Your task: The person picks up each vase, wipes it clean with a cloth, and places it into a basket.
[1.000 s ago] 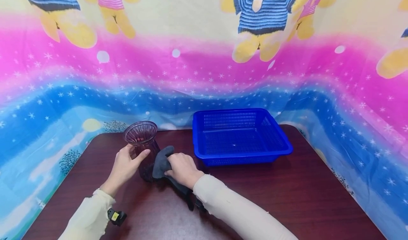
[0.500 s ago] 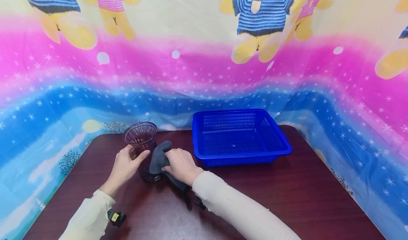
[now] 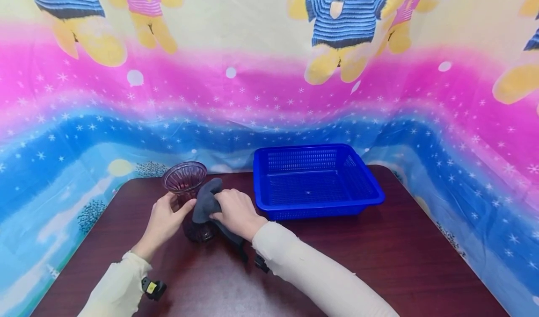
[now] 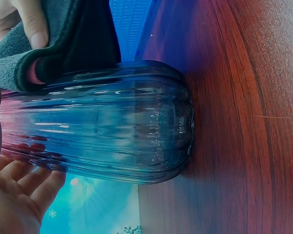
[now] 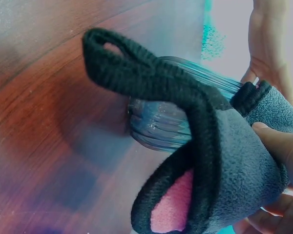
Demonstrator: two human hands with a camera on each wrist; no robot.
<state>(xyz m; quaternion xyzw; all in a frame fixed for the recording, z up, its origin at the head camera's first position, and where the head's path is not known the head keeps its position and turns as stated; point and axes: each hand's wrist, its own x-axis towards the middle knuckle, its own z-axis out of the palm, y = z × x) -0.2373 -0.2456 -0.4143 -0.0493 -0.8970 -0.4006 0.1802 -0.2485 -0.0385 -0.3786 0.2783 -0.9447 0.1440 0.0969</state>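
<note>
Two hands are on one thing here: a ribbed, purple-tinted glass vase point(image 3: 189, 200) standing upright on the dark reddish-brown wooden table point(image 3: 379, 261), toward its far left part. From my head view, my left hand point(image 3: 165, 219) wraps the vase's left side, thumb across the front and fingers curled round behind the neck; in the left wrist view those fingers point(image 4: 19, 180) show through the glass, slightly apart. My right hand point(image 3: 236, 212) grips a dark grey fleece cloth with a black knitted edge point(image 3: 204, 205) and presses it against the right flank of the vase, just below the flared rim. In the right wrist view the cloth point(image 5: 234, 165) is bunched in my curled fingers, with a pink lining showing in a fold, and one black edge loops out over the ribbed glass point(image 5: 161, 122). I think the cloth touches the glass along most of its upper body, though the fold hides the exact contact.

Just to the right of the vase, near but apart from it, sits a blue perforated plastic basket point(image 3: 358, 193), rectangular and shallow. Behind the table hangs a bright printed backdrop of pink and blue bands with yellow bears in striped shirts point(image 3: 269, 97). Both my forearms wear cream sleeves point(image 3: 303, 270).
</note>
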